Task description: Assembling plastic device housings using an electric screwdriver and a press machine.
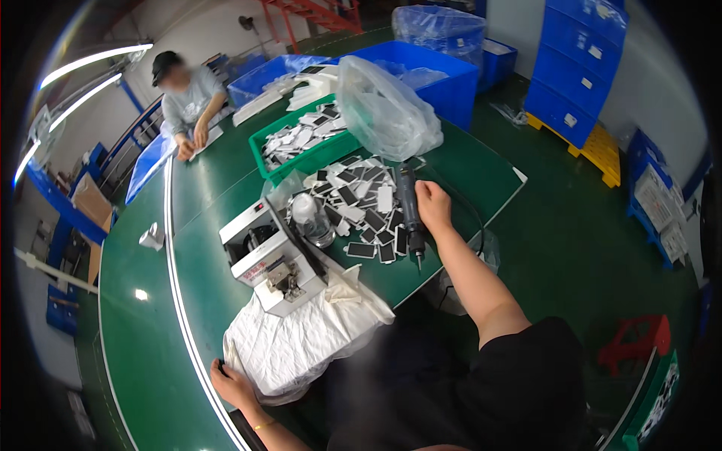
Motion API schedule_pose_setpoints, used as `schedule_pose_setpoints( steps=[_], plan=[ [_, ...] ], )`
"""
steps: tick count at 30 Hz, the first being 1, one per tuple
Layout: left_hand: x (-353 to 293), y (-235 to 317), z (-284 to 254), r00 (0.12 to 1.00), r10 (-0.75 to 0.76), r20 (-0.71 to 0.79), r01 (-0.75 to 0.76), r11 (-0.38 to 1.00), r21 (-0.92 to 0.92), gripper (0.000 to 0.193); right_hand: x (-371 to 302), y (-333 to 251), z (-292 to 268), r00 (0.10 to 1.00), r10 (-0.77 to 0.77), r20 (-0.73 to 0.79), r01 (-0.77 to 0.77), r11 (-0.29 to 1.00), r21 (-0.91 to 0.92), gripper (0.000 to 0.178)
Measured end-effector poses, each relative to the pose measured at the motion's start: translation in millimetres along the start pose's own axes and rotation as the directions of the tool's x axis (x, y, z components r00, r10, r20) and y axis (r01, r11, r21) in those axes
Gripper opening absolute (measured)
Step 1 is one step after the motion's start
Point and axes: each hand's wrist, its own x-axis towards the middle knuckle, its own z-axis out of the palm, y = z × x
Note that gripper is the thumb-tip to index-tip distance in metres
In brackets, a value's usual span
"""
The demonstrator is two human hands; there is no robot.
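My right hand [434, 206] is closed around the side of a dark grey electric screwdriver [408, 203], whose thin bit points toward me over the green table. At the left edge of a crumpled white cloth [289, 342], my left hand [235, 386] is curled. Something small and dark shows at its fingertips, too small to name. A white machine with an open metal front [282, 282] stands just beyond the cloth. Left of the screwdriver lies a loose pile of small flat white pieces with dark panels [365, 197]. A clear plastic jar [311, 220] stands between machine and pile.
Behind the pile, a green crate [289, 169] holds more such pieces, with a clear plastic bag [387, 113] beside it. A co-worker [188, 98] handles a pale piece at the far left. A crumpled white wad [152, 237] lies on the table [143, 323]. Blue bins [459, 94] stand behind.
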Motion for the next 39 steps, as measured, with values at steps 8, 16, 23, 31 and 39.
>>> schedule_pose_setpoints(
  steps=[8, 16, 23, 31, 39],
  plan=[
    [-0.5, -13.6, -0.5, 1.000, 0.021, -0.001, -0.021, 1.000, 0.019, 0.029, -1.8, 4.8, 6.9, 0.999, -0.034, 0.025, 0.034, 0.999, -0.003, 0.038],
    [-2.7, 5.9, -1.8, 1.000, 0.006, -0.022, -0.007, 1.000, -0.030, 0.026, 5.4, 7.7, -5.6, 0.999, -0.009, 0.036, 0.008, 1.000, 0.022, 0.039],
    [-2.8, 14.5, -4.4, 0.999, -0.009, -0.051, 0.006, 0.999, -0.042, 0.026, 9.5, 11.3, -3.6, 0.999, -0.039, 0.029, 0.040, 0.999, -0.014, 0.040],
    [-1.9, 17.2, -6.9, 0.996, -0.073, -0.052, 0.069, 0.995, -0.069, 0.026, 31.5, 44.4, -3.1, 0.996, -0.045, 0.080, 0.057, 0.987, -0.151, 0.047],
    [-5.9, 13.0, -4.8, 0.993, -0.024, -0.115, 0.011, 0.994, -0.109, 0.023, 39.0, 50.8, -4.0, 0.993, 0.020, 0.116, -0.017, 1.000, -0.025, 0.048]
  ],
)
